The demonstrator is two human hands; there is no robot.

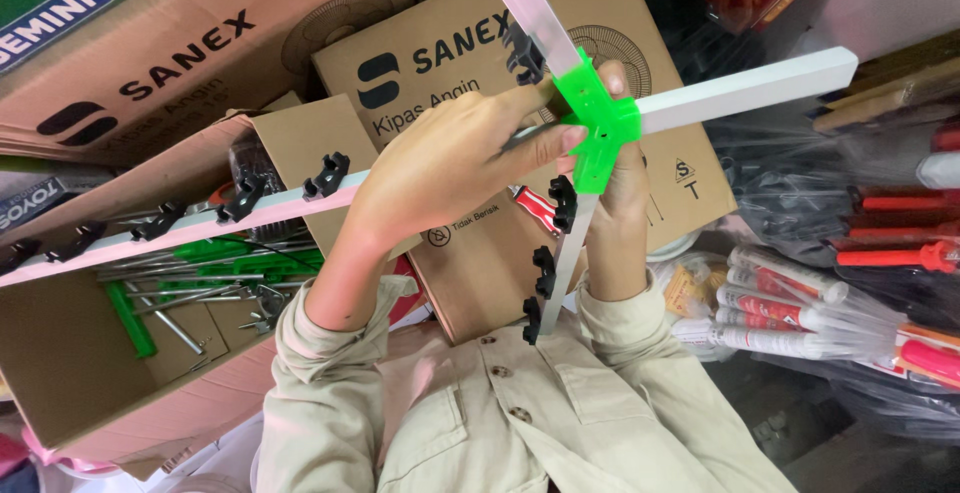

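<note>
Beige shirt sleeves [330, 353] lie nearest us, rising to our two hands. Our left hand [450, 168] wraps its fingers [545, 138] over the bright green plastic cross-shaped connector [598, 118], clenched on it from the side. Our right hand [615, 208] grasps the same connector from below, beside the white square bar [565, 263] studded with black plastic clips [543, 273]. More white bars run out from the connector. Beyond, an open brown cardboard box [60, 353] holds green-handled metal tools [200, 273], with printed cardboard cartons [200, 43] behind.

stacked cardboard boxes [200, 63], bagged tubes [800, 303]
</note>
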